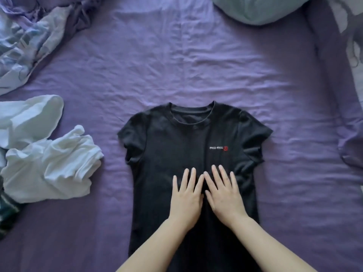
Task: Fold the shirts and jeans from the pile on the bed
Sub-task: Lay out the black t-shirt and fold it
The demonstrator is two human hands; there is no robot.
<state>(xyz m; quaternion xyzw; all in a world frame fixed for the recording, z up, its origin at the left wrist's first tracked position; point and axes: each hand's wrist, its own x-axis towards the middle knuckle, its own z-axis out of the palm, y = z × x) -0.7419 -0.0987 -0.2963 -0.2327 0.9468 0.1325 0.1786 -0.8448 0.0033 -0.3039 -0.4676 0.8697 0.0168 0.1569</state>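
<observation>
The left hand [186, 195] and the right hand [224, 193] are lying flat and side by side on the middle of a black T-shirt [167, 150], fingers straight and slightly spread, palms pressing down on the cloth, index fingers nearly touching each other. Neither hand is gripping anything. The T-shirt is lying face up and spread out on the purple bed sheet [176, 65], collar pointing away from the person, both short sleeves out to the sides, and a small white and red logo [219, 148] is showing on the chest just beyond the right hand's fingertips. The cloth beside the right hand is bunching into a few wrinkles under the sleeve. To the left, apart from the shirt, white clothes [49, 163] are sitting in a crumpled heap, with something dark green [7, 209] peeking out beneath. Farther off, a rumpled pale blue and lilac cover [25, 42] is filling the far left corner, and a light blue pillow [255, 8] is resting at the far edge.
</observation>
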